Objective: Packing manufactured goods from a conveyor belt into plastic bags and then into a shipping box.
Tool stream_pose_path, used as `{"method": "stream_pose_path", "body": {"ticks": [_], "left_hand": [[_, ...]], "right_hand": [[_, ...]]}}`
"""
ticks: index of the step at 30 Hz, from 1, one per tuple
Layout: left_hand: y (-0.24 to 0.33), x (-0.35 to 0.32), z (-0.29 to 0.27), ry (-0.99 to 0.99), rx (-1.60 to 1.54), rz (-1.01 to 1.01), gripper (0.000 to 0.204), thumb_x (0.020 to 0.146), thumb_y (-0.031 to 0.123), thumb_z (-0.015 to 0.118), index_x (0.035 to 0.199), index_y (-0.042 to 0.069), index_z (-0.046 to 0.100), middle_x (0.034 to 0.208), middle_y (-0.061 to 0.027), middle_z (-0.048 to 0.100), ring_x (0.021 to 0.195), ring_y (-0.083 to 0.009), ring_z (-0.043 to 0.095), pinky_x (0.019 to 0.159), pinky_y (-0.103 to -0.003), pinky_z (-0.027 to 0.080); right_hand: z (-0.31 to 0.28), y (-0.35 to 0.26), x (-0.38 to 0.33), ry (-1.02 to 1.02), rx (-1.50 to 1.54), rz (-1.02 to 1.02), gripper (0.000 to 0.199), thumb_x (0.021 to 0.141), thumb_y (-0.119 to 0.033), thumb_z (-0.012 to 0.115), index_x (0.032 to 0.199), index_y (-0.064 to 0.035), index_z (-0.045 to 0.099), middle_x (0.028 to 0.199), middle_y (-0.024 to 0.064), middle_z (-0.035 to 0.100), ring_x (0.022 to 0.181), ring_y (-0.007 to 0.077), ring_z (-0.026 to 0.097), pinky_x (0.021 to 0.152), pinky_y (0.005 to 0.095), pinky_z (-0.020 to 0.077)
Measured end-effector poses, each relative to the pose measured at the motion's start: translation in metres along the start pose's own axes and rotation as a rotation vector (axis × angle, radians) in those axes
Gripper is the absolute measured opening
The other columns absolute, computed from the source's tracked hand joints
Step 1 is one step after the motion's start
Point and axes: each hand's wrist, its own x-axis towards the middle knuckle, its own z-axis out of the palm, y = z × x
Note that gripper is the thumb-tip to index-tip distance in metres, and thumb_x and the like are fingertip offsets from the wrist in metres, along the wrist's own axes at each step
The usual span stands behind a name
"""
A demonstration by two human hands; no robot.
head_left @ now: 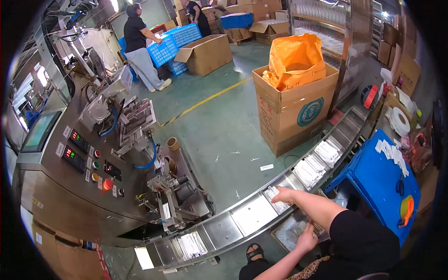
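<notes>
My right hand (283,196) reaches over a segmented metal conveyor (212,232), its fingers closed on a small bundle of slim white packets (275,199) in one compartment. Lower down, beside the conveyor's near edge, my left hand (307,239) is held with its fingers curled; what they hold, if anything, is hidden. Next to it is an open box (285,237) with clear plastic inside. Further up the conveyor, two compartments hold more white packets (310,171). Another pile of packets (189,245) lies in a compartment toward the left end.
A steel machine with a control panel (95,163) stands left. Beyond the conveyor is a carton (291,114) with an orange bag (296,60). At right, a blue surface (373,182) bears scissors (400,185) and a tape dispenser (407,210). Two people work near blue crates (184,37).
</notes>
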Motion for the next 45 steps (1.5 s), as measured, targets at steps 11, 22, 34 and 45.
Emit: {"method": "stream_pose_path", "body": {"ticks": [11, 22, 34, 45], "left_hand": [[-0.023, 0.009, 0.005, 0.102, 0.006, -0.011, 0.083, 0.071, 0.013, 0.054, 0.141, 0.003, 0.009, 0.144, -0.0209, 0.019, 0.127, -0.0353, 0.031, 0.101, -0.036, 0.033], [-0.025, 0.006, 0.015, 0.236, 0.057, -0.041, 0.082, 0.074, 0.019, 0.054, 0.140, 0.000, 0.009, 0.146, -0.0202, 0.011, 0.127, -0.0370, 0.031, 0.099, -0.037, 0.034], [-0.017, 0.002, 0.005, 0.150, 0.053, -0.046, 0.081, 0.073, 0.016, 0.054, 0.140, 0.000, 0.011, 0.146, -0.0190, 0.011, 0.124, -0.0365, 0.035, 0.094, -0.039, 0.039], [-0.028, 0.007, 0.014, 0.226, 0.055, 0.024, 0.080, 0.072, 0.013, 0.053, 0.140, 0.003, 0.012, 0.145, -0.0184, 0.014, 0.124, -0.0367, 0.035, 0.095, -0.040, 0.039]], "right_hand": [[-0.072, -0.048, -0.085, 0.203, 0.148, -0.127, 0.060, 0.061, -0.003, 0.069, 0.117, -0.0014, 0.047, 0.101, 0.0112, 0.059, 0.092, 0.0213, 0.058, 0.082, 0.0326, 0.0459], [-0.011, 0.122, -0.172, 0.191, -0.285, 0.037, 0.085, 0.060, -0.027, 0.075, 0.130, -0.0013, 0.034, 0.114, 0.0212, 0.053, 0.106, 0.0309, 0.053, 0.093, 0.0364, 0.0405], [-0.038, 0.014, -0.199, 0.165, -0.623, -0.089, 0.043, 0.075, -0.035, 0.062, 0.107, -0.0070, 0.058, 0.096, 0.0168, 0.062, 0.088, 0.0299, 0.060, 0.076, 0.0373, 0.0477], [-0.007, -0.014, -0.009, 0.243, -0.553, 0.056, 0.040, 0.075, -0.033, 0.058, 0.095, 0.0018, 0.059, 0.063, 0.0115, 0.059, 0.050, 0.0196, 0.056, 0.046, 0.0354, 0.0467]]}}
